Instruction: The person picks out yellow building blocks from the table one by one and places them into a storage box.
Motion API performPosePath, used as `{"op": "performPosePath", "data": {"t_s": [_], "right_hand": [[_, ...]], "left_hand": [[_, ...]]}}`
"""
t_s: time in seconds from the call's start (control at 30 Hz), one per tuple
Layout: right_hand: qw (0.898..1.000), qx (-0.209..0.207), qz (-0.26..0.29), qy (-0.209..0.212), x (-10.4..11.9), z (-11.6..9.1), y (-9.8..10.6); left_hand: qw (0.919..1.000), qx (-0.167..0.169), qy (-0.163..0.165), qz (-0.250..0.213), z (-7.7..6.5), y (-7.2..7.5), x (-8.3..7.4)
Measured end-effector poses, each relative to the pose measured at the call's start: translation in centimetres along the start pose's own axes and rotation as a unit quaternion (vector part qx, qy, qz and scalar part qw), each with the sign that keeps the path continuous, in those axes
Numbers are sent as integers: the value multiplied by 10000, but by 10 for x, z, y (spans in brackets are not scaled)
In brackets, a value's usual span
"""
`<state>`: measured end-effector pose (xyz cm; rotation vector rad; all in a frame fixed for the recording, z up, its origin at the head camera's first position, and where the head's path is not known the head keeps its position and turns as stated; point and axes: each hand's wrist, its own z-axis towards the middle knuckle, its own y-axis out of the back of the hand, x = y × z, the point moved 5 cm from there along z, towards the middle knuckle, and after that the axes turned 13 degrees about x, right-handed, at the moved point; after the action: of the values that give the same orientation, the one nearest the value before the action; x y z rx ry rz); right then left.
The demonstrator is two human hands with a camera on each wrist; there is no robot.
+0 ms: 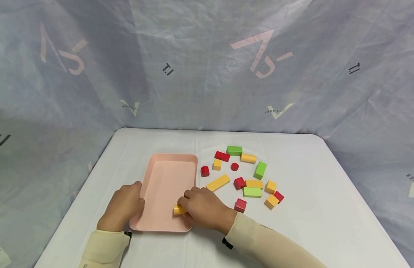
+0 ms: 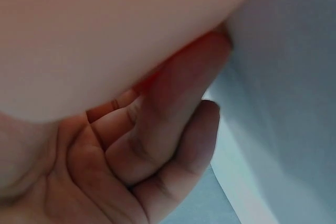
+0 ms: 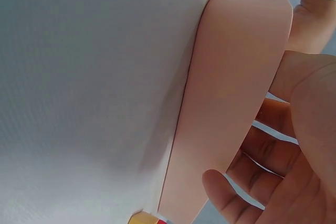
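A shallow pink tray (image 1: 164, 182) lies on the left part of the white table. At its left rim, my left hand (image 1: 122, 204) grips the edge with curled fingers. The left wrist view shows these fingers against the tray's outer wall (image 2: 100, 40); a red patch there is too blurred to name. Over the tray's front right, my right hand (image 1: 207, 209) holds a yellow cylinder block (image 1: 179, 210), partly hidden by the fingers. Below this hand, the right wrist view shows the tray's side wall (image 3: 231, 87). A long yellow block (image 1: 218, 182) lies just beyond the right hand.
Right of the tray lie several scattered blocks: a red cylinder (image 1: 205, 171), a green block (image 1: 234, 150), a yellow cylinder (image 1: 248, 158), a light green block (image 1: 252, 192), a red cube (image 1: 240, 205) and a yellow cube (image 1: 272, 201). A grey cloth (image 1: 207, 74) hangs behind the table.
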<state>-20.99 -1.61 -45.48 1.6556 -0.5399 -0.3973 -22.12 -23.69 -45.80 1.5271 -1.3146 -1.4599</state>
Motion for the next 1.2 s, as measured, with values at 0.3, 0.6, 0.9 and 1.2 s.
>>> {"op": "performPosePath", "data": {"t_s": [0.3,0.6,0.9,1.2], "right_hand": [[10000,-19,-37,17,0,0,0],[10000,-21,-38,6,-1,0,-1],[9998,-158,-108,24,0,-1,0],[9994,-325,-86,108,2,-4,5]], "left_hand": [[10000,-7,-13,-23,0,0,0],[10000,-56,-34,-38,0,1,0],[10000,17,36,-78,0,-1,1],[10000,-54,-14,-29,1,-2,3]]}}
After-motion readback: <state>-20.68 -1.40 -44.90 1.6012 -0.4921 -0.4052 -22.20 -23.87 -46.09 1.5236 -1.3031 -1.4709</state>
